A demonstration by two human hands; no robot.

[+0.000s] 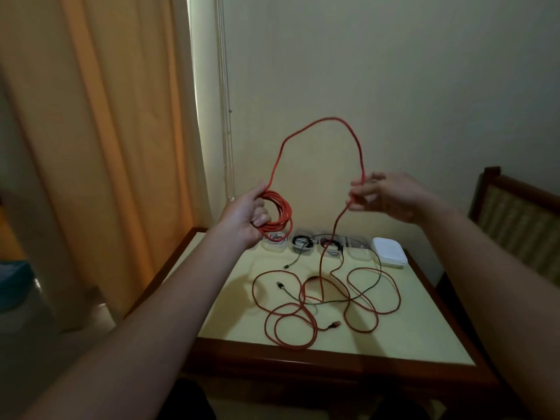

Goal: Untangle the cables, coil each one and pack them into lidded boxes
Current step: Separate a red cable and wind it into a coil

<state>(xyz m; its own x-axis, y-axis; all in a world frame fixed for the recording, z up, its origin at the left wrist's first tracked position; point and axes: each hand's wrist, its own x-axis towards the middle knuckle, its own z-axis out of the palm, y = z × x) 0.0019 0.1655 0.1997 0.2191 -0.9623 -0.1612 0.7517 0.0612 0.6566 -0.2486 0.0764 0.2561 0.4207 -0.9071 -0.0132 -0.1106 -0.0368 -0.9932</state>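
Observation:
My left hand [247, 215] grips a coil of red cable [277, 215] held up above the table's far left. From the coil the red cable arches up in a tall loop [327, 119] to my right hand [381, 195], which pinches it between fingers and thumb. Below that hand the cable hangs down to a loose red tangle [330, 301] spread on the table. A thin dark cable [291, 294] lies crossed among the red loops. Clear boxes [303, 244] with coiled cables inside stand in a row at the table's far edge.
The yellow-topped table [418, 334] has a dark wooden rim. A stack of white lids [389, 253] sits at the far right corner. A chair [521, 219] stands to the right, an orange curtain [106, 147] hangs at left, and the wall is close behind.

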